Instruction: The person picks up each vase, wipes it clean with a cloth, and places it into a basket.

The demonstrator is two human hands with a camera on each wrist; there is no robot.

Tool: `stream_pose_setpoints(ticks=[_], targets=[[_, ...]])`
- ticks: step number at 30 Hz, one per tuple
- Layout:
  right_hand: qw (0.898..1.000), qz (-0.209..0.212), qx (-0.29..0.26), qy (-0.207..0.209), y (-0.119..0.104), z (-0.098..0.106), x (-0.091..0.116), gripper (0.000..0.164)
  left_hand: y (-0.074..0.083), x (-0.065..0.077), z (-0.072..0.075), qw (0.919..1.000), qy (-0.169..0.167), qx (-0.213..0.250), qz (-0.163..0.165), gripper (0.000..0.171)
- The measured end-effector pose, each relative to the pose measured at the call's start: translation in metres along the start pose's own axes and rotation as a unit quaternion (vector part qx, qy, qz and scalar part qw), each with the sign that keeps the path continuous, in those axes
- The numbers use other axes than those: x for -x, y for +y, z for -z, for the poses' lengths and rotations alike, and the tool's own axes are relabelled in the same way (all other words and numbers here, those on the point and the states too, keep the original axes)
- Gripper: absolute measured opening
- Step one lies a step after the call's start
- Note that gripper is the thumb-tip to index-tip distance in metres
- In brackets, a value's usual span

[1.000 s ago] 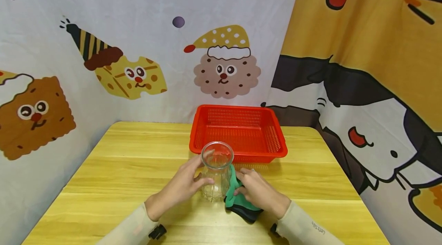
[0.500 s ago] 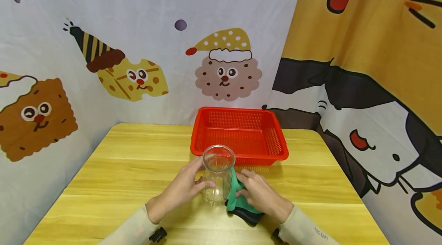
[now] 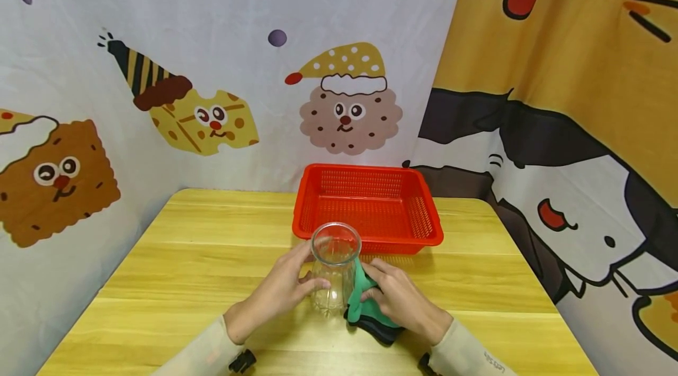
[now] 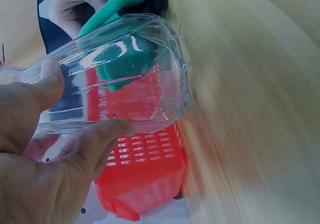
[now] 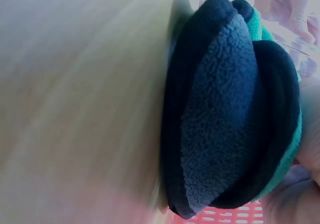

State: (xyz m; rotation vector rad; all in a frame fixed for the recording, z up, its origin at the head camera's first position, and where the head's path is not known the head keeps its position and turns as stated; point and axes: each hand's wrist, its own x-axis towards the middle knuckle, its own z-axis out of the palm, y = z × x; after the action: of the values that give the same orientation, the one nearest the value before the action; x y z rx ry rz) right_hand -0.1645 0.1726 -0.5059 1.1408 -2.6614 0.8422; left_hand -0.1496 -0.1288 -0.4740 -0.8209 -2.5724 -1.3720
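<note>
A clear glass vase (image 3: 340, 276) with a wide rim stands upright at the middle of the table. My left hand (image 3: 283, 285) grips its left side, thumb at the front and fingers behind. In the left wrist view the faceted base of the vase (image 4: 165, 73) is visible beyond the fingertips. My right hand (image 3: 402, 296) holds a folded cloth (image 3: 373, 311), green on one face and dark grey on the other, against the vase's right side. The cloth's fluffy grey face (image 5: 220, 114) and black edging fill much of the right wrist view.
Just behind the vase is a red perforated plastic basket (image 3: 365, 243) with nothing visible inside. The wooden table (image 3: 212, 235) stretches to both sides. Cartoon-printed curtains (image 3: 228, 23) hang along its back and sides.
The head view has shifted slightly, so everything sits a little lower in it. Both hands, the vase and the cloth keep nearly the same places relative to each other.
</note>
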Motion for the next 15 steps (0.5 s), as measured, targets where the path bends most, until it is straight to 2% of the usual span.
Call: stream_pose_setpoints(ticks=[6, 15], targets=[[1.000, 0.014, -0.011, 0.026, -0.0026, 0.0018, -0.0004, 0.070, -0.0014, -0.0003, -0.0006, 0.9999, 0.005, -0.004, -0.010, 0.087], [0.994, 0.065, -0.006, 0.093, -0.0066, 0.0030, -0.0036, 0.067, -0.0019, -0.0005, -0.0022, 0.9997, 0.010, -0.009, -0.019, 0.087]])
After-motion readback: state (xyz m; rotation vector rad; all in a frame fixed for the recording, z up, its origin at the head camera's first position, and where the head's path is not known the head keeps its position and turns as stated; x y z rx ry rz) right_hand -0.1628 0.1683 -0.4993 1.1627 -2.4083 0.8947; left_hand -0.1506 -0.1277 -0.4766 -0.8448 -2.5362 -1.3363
